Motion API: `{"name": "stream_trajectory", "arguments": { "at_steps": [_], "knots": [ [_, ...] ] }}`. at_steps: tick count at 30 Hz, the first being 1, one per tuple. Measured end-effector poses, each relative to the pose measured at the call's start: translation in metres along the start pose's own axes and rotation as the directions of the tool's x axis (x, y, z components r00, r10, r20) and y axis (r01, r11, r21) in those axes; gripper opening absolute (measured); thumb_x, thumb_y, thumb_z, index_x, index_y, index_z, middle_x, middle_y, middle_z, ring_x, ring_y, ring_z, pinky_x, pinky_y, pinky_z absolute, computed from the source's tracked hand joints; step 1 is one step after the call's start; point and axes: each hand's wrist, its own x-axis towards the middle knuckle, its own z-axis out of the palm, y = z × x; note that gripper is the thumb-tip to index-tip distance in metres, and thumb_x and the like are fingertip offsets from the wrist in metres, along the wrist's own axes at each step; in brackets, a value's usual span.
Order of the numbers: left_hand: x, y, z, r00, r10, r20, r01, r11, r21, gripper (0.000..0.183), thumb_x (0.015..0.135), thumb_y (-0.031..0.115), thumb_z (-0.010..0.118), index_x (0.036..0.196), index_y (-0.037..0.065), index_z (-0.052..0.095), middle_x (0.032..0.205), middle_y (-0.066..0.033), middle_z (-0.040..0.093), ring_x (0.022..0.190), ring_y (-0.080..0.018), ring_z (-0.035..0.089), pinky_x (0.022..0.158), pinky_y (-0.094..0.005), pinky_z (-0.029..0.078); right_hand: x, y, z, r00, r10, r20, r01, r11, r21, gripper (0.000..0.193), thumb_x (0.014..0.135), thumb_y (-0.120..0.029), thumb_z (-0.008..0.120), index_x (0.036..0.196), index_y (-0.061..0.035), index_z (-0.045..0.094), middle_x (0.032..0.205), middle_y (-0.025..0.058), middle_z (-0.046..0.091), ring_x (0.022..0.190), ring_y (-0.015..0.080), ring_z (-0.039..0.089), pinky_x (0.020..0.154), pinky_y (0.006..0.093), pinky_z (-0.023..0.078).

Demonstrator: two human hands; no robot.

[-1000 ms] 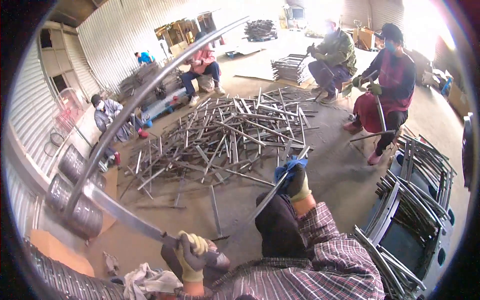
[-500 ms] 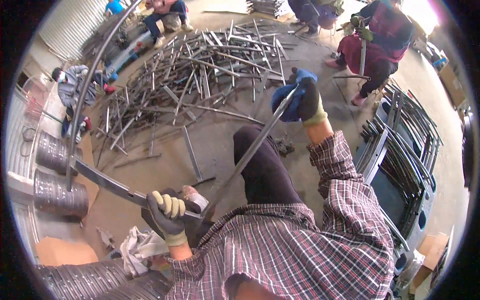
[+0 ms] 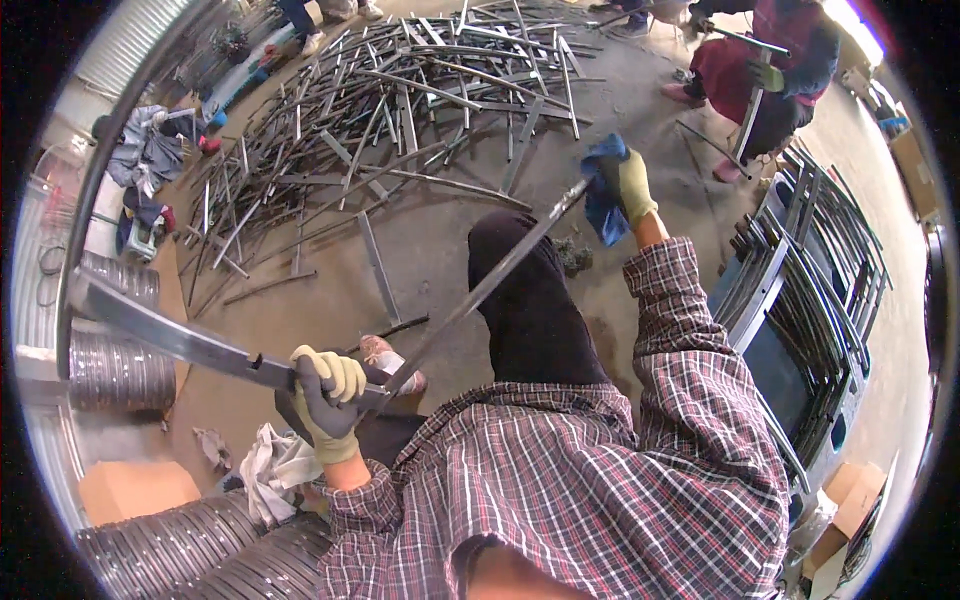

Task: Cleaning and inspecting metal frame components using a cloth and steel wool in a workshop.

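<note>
You've only got the one head view, a fisheye looking steeply down your plaid shirt (image 3: 560, 490), close on both gloved hands, with the scrap pile (image 3: 400, 110) bending across the upper frame.

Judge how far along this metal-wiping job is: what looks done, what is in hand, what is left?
Done: frames stand stacked at the right, though whether they were wiped cannot be told. In hand: the left hand grips a bent bar, and the right hand presses a blue cloth to its far end. Left: a big pile of bars on the floor.
</note>
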Motion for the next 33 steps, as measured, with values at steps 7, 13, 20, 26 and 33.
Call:
{"name": "stream_trajectory", "arguments": {
  "at_steps": [7, 13, 20, 26, 33],
  "knots": [
    [-0.003, -0.020, -0.015, 0.979, -0.144, -0.142, 0.155, 0.985, 0.071, 0.025, 0.092, 0.023, 0.064, 0.081, 0.008, 0.047, 0.059, -0.0001, 0.043, 0.048, -0.0111, 0.042, 0.045, -0.0263, 0.033, -0.002, 0.088, -0.047, 0.918, 0.148, 0.367, -0.260, 0.924, 0.279, 0.018, 0.089, -0.013, 0.059, 0.101, -0.0038, 0.068, 0.084, 0.0069, 0.066, 0.075, 0.0147, 0.060, 0.066, 0.0303, 0.050],
    [-0.019, -0.020, -0.008, 0.993, -0.115, 0.030, 0.116, 0.992, -0.042, 0.040, 0.076, 0.030, 0.080, 0.098, 0.004, 0.058, 0.079, -0.0066, 0.054, 0.069, -0.0154, 0.050, 0.053, -0.0257, 0.037, -0.030, 0.077, -0.036, 0.871, 0.080, 0.484, -0.461, 0.469, 0.753, 0.030, 0.092, -0.020, 0.056, 0.114, -0.0011, 0.059, 0.096, 0.0095, 0.063, 0.087, 0.0206, 0.061, 0.078, 0.0331, 0.052],
    [-0.021, -0.014, -0.009, 0.994, -0.062, -0.087, 0.060, 0.998, -0.022, 0.034, 0.084, 0.028, 0.072, 0.096, 0.002, 0.054, 0.072, -0.0087, 0.054, 0.054, -0.0146, 0.048, 0.048, -0.0274, 0.037, -0.036, 0.080, 0.010, 0.971, 0.119, -0.209, -0.039, 0.936, 0.351, 0.023, 0.089, -0.010, 0.053, 0.105, 0.0005, 0.066, 0.084, 0.0064, 0.069, 0.072, 0.0165, 0.065, 0.065, 0.0295, 0.051],
    [-0.024, -0.028, -0.018, 0.978, -0.012, -0.210, -0.005, 0.997, -0.083, 0.023, 0.089, 0.022, 0.064, 0.099, 0.004, 0.053, 0.066, -0.0067, 0.050, 0.048, -0.0169, 0.046, 0.045, -0.0312, 0.037, -0.042, 0.031, 0.009, 0.817, -0.556, -0.153, 0.335, 0.673, -0.659, 0.029, 0.086, -0.002, 0.051, 0.112, -0.0056, 0.064, 0.085, 0.0056, 0.069, 0.071, 0.0192, 0.065, 0.068, 0.0326, 0.052],
    [-0.031, -0.046, -0.026, 0.981, -0.083, -0.174, 0.059, 0.989, -0.137, 0.025, 0.097, 0.025, 0.053, 0.082, 0.005, 0.052, 0.057, -0.0047, 0.044, 0.042, -0.0158, 0.041, 0.043, -0.0337, 0.038, -0.008, 0.088, 0.010, 0.978, -0.041, -0.204, 0.140, 0.858, 0.495, 0.022, 0.093, -0.027, 0.055, 0.094, -0.0061, 0.061, 0.082, 0.0044, 0.062, 0.070, 0.0175, 0.059, 0.064, 0.0304, 0.048]
  ]
}}
